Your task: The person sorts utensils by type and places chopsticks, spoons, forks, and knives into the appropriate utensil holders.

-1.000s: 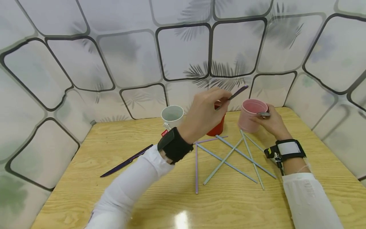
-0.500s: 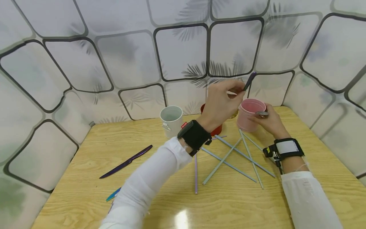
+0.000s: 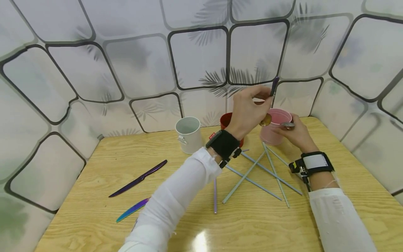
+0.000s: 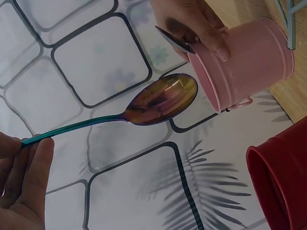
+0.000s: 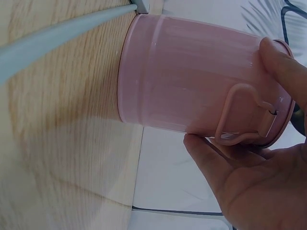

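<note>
My left hand (image 3: 250, 110) pinches a rainbow-coloured metal spoon (image 4: 160, 99) by its handle. The spoon's bowl hangs just outside the mouth of a small pink metal bucket (image 3: 271, 134), close to its rim in the left wrist view. My right hand (image 3: 297, 134) grips that bucket near the top, thumb at the rim, beside a looped handle (image 5: 225, 115). A silvery, spoon-like end (image 3: 287, 124) shows by the right thumb at the rim; the rest of it is hidden. The bucket stands upright on the table.
A red bucket (image 4: 283, 177) stands partly behind the left hand, with a white bucket (image 3: 189, 136) left of it. Several thin pastel sticks (image 3: 244, 178) lie crossed in front. A dark purple knife (image 3: 138, 179) and a blue-purple knife (image 3: 132, 210) lie at left.
My left hand has moved right with the spoon, toward the pink bucket, and its handle has swung more upright. The blue-purple knife has come out from behind the sleeve. My right hand stays put.
</note>
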Demonstrator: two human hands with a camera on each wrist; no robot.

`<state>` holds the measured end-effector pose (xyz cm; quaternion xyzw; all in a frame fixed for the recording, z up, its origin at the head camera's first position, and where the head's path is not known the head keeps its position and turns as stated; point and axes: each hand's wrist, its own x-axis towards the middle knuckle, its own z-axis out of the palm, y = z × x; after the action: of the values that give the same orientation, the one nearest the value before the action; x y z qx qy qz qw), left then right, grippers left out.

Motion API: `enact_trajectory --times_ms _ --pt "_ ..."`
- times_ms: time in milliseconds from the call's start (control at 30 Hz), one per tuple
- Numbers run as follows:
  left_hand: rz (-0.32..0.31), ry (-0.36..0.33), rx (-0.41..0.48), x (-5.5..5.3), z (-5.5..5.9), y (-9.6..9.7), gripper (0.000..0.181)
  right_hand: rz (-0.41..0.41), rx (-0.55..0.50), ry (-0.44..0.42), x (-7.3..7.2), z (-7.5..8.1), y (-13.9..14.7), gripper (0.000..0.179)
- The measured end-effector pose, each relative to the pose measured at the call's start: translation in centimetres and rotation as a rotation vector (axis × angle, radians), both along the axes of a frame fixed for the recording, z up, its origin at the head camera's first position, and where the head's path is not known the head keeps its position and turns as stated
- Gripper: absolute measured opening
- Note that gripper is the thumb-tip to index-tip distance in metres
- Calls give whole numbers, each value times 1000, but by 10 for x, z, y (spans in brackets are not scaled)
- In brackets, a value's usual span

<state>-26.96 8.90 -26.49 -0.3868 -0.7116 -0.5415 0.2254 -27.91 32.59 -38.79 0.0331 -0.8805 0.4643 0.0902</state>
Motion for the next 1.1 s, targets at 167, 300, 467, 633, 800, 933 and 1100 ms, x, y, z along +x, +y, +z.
enact_trajectory --times_ms 167,300,467,633,800,933,1100 --pt "-17 -3 6 -2 -2 7 14 4 7 6 -1 -1 1 81" --pt "-32 -16 -13 -2 -4 12 14 -5 27 16 0 -1 1 81" --pt "-78 -20 -29 -2 -10 20 15 1 16 28 0 -1 1 82" --pt "-118 25 -31 -4 -20 27 15 17 -9 22 -1 0 1 83" --pt "-112 78 -9 -10 -29 34 13 20 3 43 -2 -1 2 80" --pt "-128 110 -38 -14 -36 38 11 16 0 45 -3 -3 4 80" --pt "-141 120 -131 -16 -44 40 8 9 24 51 -5 -3 4 77"
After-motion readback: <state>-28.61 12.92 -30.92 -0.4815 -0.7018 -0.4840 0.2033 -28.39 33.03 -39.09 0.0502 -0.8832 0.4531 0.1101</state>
